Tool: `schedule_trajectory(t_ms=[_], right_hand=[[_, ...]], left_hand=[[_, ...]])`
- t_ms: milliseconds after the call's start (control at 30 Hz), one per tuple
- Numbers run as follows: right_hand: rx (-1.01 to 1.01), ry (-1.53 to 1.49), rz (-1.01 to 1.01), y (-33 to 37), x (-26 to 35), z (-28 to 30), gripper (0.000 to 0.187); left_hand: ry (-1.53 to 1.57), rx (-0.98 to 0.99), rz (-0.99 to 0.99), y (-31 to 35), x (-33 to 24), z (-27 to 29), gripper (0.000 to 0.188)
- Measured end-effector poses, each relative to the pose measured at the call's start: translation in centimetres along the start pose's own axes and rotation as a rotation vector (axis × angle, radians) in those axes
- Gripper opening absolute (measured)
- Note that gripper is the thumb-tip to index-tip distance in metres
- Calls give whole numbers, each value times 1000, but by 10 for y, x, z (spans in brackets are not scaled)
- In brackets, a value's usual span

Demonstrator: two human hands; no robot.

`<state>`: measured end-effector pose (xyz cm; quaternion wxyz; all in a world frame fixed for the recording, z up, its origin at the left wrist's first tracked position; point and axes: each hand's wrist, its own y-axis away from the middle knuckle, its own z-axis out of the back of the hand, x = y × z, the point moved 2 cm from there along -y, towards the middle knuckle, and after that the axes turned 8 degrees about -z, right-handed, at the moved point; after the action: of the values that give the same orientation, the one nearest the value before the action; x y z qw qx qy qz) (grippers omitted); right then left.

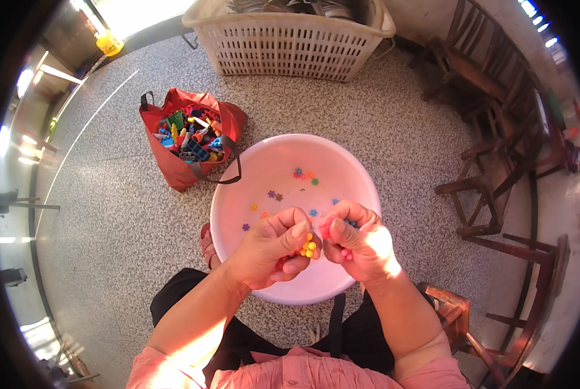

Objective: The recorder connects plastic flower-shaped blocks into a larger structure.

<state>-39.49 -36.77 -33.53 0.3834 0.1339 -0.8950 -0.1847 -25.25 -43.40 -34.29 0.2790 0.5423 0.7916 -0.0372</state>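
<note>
Left hand pinching yellow piece, over basin

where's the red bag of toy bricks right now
In the head view, the red bag lies open on the speckled floor, up and left of the white basin, below the white slatted basket.

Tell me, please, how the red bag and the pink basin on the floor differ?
The red bag is soft cloth with handles; the pink basin is rigid and round. The bag is crammed with mixed coloured blocks; the basin holds only a few scattered small flower-shaped pieces. Both sit open on the speckled floor.
</note>
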Motion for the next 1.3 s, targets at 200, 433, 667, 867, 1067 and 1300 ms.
schedule_trajectory(t_ms=[200,433,667,867,1067,1300], right_hand=[[-21,-104,125,-6,5,1,20],[-194,383,41,-3,3,-9,26],[-185,643,225,0,3,-10,20],[-64,148,-68,-1,6,0,18],[-328,-3,8,-20,0,28,18],[-555,246,-198,-39,-43,84,49]], left_hand=[[157,-238,-44,-5,-5,-2,19],[-54,-193,-121,-3,-3,7,21],[-48,-101,-11,-1,-3,10,18],[-124,-46,-8,0,-4,5,19],[-530,-381,-67,-8,-6,11,31],[-216,-599,-262,-7,-24,29,22]])
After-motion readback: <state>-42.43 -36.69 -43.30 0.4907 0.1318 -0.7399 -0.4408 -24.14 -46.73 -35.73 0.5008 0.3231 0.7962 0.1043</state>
